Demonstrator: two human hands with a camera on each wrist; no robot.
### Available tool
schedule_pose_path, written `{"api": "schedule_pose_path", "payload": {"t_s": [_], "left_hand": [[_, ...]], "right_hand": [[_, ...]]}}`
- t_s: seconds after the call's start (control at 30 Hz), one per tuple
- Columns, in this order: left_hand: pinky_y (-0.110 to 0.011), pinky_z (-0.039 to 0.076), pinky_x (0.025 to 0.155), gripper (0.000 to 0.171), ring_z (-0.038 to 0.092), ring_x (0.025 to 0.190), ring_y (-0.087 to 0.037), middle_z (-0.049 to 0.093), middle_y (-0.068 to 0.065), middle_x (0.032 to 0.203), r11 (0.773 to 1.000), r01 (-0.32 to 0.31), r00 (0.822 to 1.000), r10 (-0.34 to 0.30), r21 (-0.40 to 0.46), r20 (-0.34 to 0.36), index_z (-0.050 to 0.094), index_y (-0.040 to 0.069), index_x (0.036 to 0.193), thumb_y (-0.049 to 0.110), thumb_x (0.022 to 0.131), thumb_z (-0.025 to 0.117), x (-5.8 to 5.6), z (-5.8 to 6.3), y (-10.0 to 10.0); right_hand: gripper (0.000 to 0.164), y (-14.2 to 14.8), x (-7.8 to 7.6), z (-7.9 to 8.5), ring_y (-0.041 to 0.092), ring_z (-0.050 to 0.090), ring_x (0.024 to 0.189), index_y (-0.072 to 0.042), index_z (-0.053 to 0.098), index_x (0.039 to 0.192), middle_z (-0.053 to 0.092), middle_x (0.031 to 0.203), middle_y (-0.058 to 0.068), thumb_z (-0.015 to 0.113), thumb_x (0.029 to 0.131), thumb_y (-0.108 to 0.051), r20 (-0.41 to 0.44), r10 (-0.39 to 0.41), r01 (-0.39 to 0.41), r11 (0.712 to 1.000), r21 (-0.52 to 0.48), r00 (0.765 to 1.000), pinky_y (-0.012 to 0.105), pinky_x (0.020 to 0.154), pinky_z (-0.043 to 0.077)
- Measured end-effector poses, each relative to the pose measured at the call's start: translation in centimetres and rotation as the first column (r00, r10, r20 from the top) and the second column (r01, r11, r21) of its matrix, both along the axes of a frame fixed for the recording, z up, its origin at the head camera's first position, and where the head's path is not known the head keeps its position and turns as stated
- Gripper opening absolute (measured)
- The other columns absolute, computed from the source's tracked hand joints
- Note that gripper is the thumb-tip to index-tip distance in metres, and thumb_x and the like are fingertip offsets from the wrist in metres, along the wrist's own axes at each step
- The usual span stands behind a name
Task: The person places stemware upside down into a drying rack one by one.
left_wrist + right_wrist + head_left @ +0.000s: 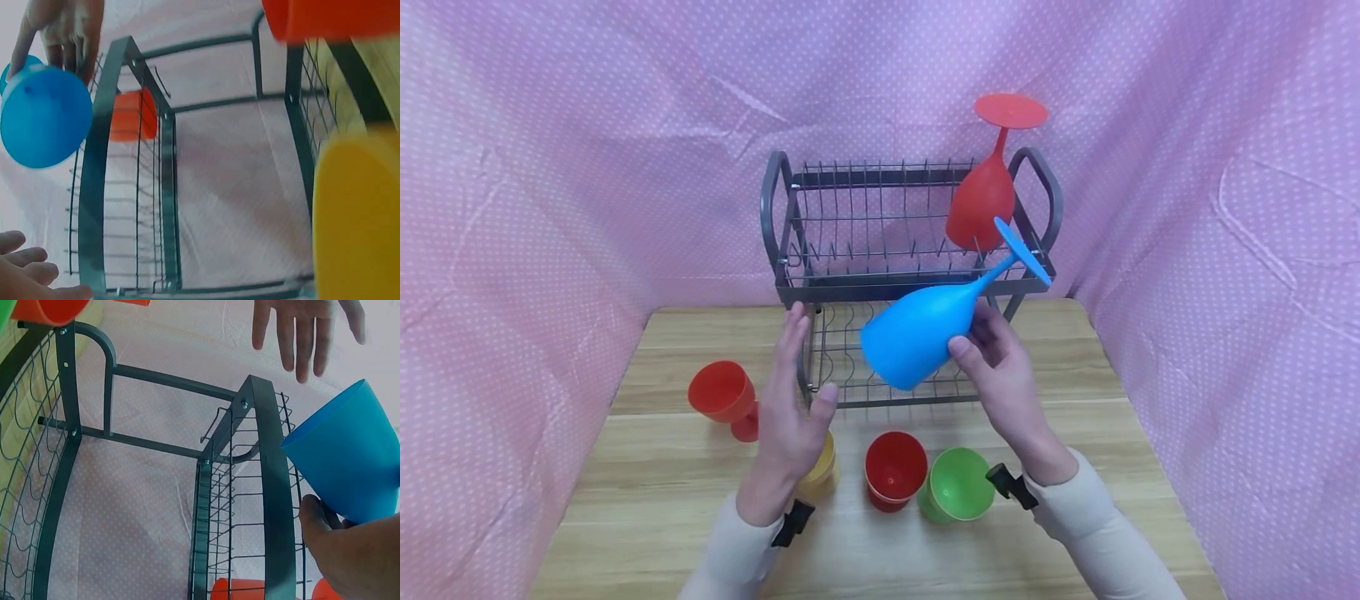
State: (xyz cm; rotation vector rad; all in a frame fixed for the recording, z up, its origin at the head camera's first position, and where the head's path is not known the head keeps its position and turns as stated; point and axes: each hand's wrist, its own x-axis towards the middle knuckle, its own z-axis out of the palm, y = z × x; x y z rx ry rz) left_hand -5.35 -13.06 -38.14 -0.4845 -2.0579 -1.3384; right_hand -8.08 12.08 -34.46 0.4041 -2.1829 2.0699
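At left, a red goblet (721, 393) stood on the wooden table (625, 500). Next, the left hand (788, 429), fingers straight and slightly spread, partly hid a yellow cup (826, 475)! Lower centre, a red cup (895, 468). Mid-frame, the blue wine goblet (917, 333) hung tilted before the dish rack (850, 293), mouth lower left. A green cup (961, 487) sat below; upper right, an upturned red wine goblet (981, 200) stood racked. And the right hand (1006, 383) pinched the blue bowl, thumb against fingers!
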Motion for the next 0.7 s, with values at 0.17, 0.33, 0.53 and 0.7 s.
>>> {"api": "schedule_pose_path", "payload": {"t_s": [0.17,0.33,0.53,0.7], "left_hand": [[-0.061,0.032,0.119,0.078,0.024,0.155,-0.037,0.030,-0.018,0.167,0.984,-0.103,0.994,0.095,-0.146,-0.058,0.038,0.001,0.156,0.059,0.104,0.043,-0.9,0.4,-1.1],[-0.060,0.020,0.124,0.084,0.023,0.156,-0.037,0.027,-0.017,0.169,0.939,-0.201,0.979,0.189,-0.278,-0.070,0.039,-0.002,0.155,0.064,0.103,0.037,-1.7,0.6,-2.0],[-0.063,0.010,0.125,0.088,0.014,0.158,-0.034,0.015,-0.009,0.173,0.882,-0.232,0.970,0.243,-0.410,-0.025,0.033,0.001,0.160,0.067,0.102,0.034,-2.4,0.6,-2.8],[-0.062,0.004,0.125,0.091,0.007,0.160,-0.030,0.008,-0.006,0.174,0.854,-0.224,0.965,0.261,-0.470,0.015,0.030,0.000,0.161,0.069,0.101,0.032,-2.9,0.5,-3.1]], "right_hand": [[0.051,0.3,-0.2,0.4,0.028,0.056,0.132,-0.003,0.047,0.148,0.056,0.143,0.014,0.060,0.100,-0.012,-0.026,-0.012,0.012,1.000,-0.005,1.000,0.026,0.104,0.051],[0.051,0.5,-0.3,0.6,0.029,0.056,0.132,-0.003,0.047,0.149,0.056,0.144,0.014,0.061,0.101,-0.013,-0.044,-0.002,0.001,1.000,-0.012,0.999,0.027,0.103,0.051],[0.055,0.6,-0.7,0.9,0.031,0.054,0.136,-0.002,0.045,0.152,0.054,0.147,0.014,0.062,0.101,-0.017,-0.066,-0.015,0.016,1.000,0.020,0.998,0.026,0.105,0.050],[0.055,0.6,-1.3,1.5,0.031,0.056,0.133,-0.003,0.046,0.152,0.056,0.144,0.013,0.062,0.100,-0.015,-0.083,-0.022,0.025,0.999,0.037,0.996,0.027,0.103,0.052]]}}
